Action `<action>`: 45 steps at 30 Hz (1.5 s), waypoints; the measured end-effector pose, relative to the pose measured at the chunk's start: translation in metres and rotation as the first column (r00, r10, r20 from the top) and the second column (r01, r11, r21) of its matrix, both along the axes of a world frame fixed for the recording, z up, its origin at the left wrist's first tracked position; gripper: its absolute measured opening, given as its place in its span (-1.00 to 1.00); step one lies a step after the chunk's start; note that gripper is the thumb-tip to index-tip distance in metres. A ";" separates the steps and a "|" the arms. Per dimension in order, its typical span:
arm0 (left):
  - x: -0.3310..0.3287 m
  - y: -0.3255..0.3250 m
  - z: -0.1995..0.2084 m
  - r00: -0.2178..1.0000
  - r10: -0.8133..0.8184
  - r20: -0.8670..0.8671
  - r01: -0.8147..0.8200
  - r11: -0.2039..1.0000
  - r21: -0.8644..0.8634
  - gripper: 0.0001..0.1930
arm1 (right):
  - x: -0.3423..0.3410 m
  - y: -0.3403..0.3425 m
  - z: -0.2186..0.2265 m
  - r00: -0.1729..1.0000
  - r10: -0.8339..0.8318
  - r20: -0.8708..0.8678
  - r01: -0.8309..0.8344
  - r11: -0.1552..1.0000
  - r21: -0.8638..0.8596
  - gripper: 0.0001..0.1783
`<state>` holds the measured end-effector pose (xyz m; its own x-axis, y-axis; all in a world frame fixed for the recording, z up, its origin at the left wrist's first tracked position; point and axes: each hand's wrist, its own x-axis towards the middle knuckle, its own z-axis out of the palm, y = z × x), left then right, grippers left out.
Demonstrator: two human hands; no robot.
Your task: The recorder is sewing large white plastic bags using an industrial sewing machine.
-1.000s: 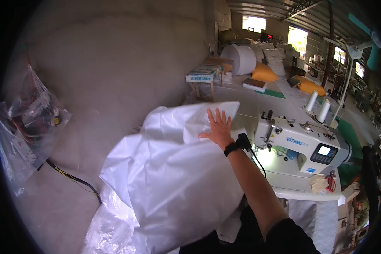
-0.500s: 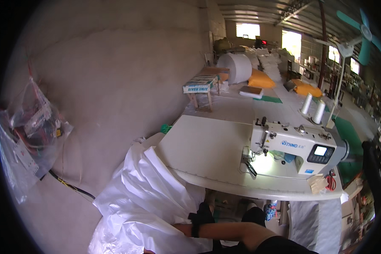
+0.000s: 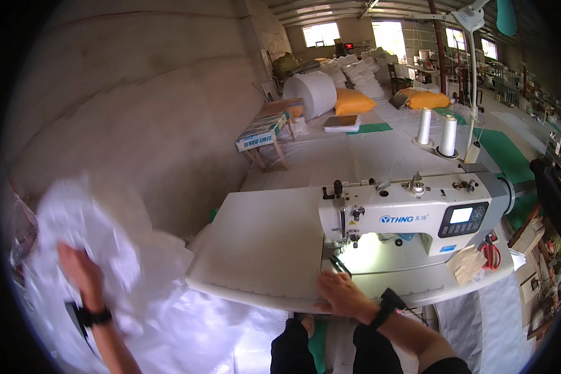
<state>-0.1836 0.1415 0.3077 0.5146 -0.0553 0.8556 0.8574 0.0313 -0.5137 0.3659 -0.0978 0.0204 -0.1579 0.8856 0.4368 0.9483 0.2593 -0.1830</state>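
Note:
A large white plastic sheet is bunched up at the left, raised against the wall side. My left hand is closed on a lifted part of it, slightly smeared by motion. At the sewing table's front edge, my right hand rests with fingers stretched out, just short of a small dark metal piece below the needle area. The white sewing machine has its lamp lit over the stitching spot. No cloth is visible under the needle.
Red-handled scissors lie at the table's right end, beside a brown paper piece. Two white thread cones stand behind the machine. Farther back are a small wooden stand, a big white roll and an orange sack.
My left hand has come into view at the left, lifting the white sheet up and leftward. My right hand has moved from the sheet to the table edge. The view has shifted right.

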 end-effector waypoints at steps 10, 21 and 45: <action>0.525 0.127 -0.047 0.807 -0.574 -0.138 -0.119 0.071 -0.990 -0.53 | 0.001 0.007 0.006 0.995 0.014 -0.101 -0.013 1.000 0.019 -0.40; 0.240 -0.059 -0.301 0.579 -0.295 0.760 0.685 -0.330 -0.649 -0.74 | -0.013 0.001 0.016 0.996 0.028 0.090 -0.019 0.994 -0.104 -0.16; 0.215 0.017 -0.712 0.795 0.605 0.046 0.277 -0.295 -0.914 -0.41 | -0.057 0.062 -0.004 0.952 -0.016 0.306 0.135 0.919 -0.371 -0.03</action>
